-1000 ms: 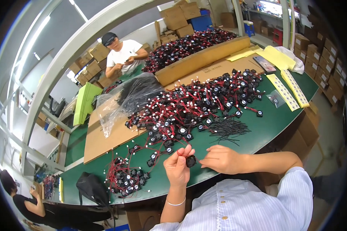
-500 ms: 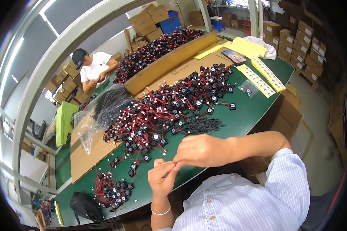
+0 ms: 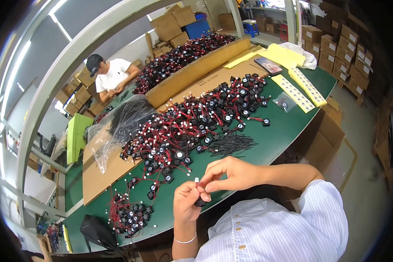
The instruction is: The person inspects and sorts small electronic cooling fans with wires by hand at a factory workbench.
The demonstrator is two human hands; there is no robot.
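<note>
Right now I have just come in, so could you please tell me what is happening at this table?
A person holds a small black part in the left hand. The right hand has its fingertips at the red wires, near a white plug; whether they grip is unclear. A large pile of similar parts, a smaller pile and thin black strips lie on the green table. Across it, a co-worker also works with both hands.

Pale blue-and-white striped shirt at lower right, small tan buttons down the front, elbow-length sleeve, thin white wristband at lower centre
</note>
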